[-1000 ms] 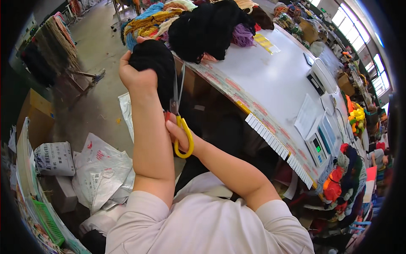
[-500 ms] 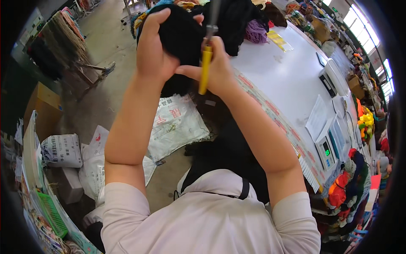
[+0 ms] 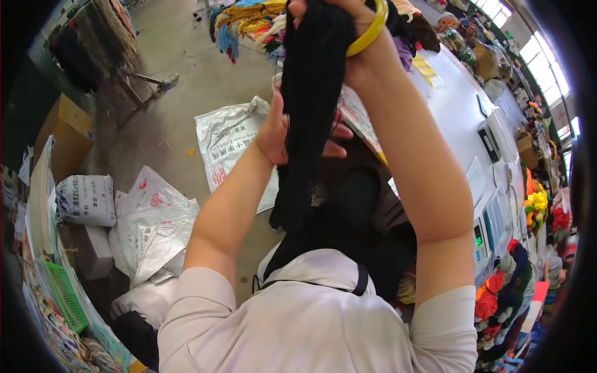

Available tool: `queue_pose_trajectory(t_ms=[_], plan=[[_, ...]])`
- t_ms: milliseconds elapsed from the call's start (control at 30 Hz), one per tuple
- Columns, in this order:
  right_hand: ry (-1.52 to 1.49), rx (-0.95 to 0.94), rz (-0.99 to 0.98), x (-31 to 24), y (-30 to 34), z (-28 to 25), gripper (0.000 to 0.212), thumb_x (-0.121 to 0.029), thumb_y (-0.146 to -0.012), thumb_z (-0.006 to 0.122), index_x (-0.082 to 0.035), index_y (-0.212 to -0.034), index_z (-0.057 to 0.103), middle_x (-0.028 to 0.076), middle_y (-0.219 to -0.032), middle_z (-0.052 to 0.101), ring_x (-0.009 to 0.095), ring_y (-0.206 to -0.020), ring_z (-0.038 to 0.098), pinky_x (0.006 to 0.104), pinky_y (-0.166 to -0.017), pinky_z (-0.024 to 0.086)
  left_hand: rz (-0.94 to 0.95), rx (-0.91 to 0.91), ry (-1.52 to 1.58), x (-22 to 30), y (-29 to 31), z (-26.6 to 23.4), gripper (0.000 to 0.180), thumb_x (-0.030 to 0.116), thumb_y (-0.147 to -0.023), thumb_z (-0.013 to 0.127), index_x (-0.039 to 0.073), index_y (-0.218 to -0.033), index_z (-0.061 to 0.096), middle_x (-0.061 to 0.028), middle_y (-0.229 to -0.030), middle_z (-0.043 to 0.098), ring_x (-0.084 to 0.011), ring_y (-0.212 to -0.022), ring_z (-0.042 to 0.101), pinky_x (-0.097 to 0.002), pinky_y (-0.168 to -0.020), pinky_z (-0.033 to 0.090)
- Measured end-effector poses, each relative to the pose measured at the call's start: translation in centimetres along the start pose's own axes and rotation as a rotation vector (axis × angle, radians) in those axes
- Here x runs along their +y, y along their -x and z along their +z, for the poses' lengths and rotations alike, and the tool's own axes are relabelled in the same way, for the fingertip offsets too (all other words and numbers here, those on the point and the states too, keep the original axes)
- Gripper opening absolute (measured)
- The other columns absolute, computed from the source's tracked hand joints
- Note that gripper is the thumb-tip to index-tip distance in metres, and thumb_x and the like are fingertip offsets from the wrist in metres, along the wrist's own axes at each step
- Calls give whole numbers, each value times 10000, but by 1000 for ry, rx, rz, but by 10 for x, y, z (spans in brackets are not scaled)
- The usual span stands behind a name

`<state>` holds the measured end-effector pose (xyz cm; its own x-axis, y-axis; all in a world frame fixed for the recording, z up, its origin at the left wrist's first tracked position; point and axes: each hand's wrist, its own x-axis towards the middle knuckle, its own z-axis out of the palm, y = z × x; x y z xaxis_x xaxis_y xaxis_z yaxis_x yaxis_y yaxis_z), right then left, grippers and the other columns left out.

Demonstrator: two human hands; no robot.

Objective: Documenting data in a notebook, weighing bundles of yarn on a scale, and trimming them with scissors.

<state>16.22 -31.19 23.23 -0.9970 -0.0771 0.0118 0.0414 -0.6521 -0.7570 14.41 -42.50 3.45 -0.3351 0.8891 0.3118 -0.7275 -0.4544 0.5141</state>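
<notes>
A long hank of black yarn (image 3: 317, 81) hangs down in front of me. At its top, my right hand (image 3: 357, 37) is closed round it, with the yellow scissor handle (image 3: 373, 30) looped by the same hand; the blades are hidden. Lower down, my left hand (image 3: 273, 133) lies behind and against the hank, thumb raised on one side and fingers spread out on the other. The yarn's lower end merges with dark clothing or more black yarn near my lap.
To the right is a white table (image 3: 444, 118) with a digital scale (image 3: 480, 239) and a purple yarn bundle (image 3: 404, 53). Colourful skeins (image 3: 261, 22) hang at its far end. White printed sacks (image 3: 224, 140) lie on the floor. A cardboard box (image 3: 65, 133) and green basket (image 3: 65, 295) stand left.
The bunched black yarn now hangs lengthwise. My right hand has risen with the yarn and scissors; my left hand has dropped lower and spread its fingers behind the hank.
</notes>
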Motion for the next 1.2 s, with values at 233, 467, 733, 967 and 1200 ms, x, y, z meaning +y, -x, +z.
queue_pose_trajectory(t_ms=[233,467,733,967,1200], plan=[[29,20,-202,-28,-30,-29,179,-215,-912,585,-36,-904,595,100,-749,656,213,-627,635,324,-577,554,8,-11,-65,-37,50,5,1215,918,-685,317,-69,-1395,318,-235,-1143,561,-331,-908,660,-426,-856,527],[52,101,-221,-22,-40,-61,138,-179,-888,623,-51,-906,577,104,-758,645,230,-655,640,348,-592,558,-21,106,-398,-9,62,54,701,351,-799,711,-56,-1299,435,-148,-1061,601,-234,-845,656,-328,-765,523],[1103,412,-333,25,-52,-152,456,-447,-851,692,-14,-907,559,88,-791,634,173,-739,642,324,-632,480,152,477,-585,15,76,105,332,201,-802,499,-64,-981,587,-57,-586,515,-103,-451,415,-257,-508,379],[1060,366,-291,74,51,-179,482,-431,-846,690,-39,-1083,539,78,-857,565,194,-812,548,341,-752,450,343,733,-666,-1,61,70,588,491,-983,359,-11,-753,560,-16,-507,419,-115,-430,369,-267,-460,337],[480,-277,177,105,166,-159,455,-386,-888,576,-15,-1141,503,5,-856,513,88,-746,490,233,-694,435,280,867,-501,-15,42,39,766,710,-917,304,0,-834,581,-25,-549,450,-123,-478,415,-255,-496,371]])
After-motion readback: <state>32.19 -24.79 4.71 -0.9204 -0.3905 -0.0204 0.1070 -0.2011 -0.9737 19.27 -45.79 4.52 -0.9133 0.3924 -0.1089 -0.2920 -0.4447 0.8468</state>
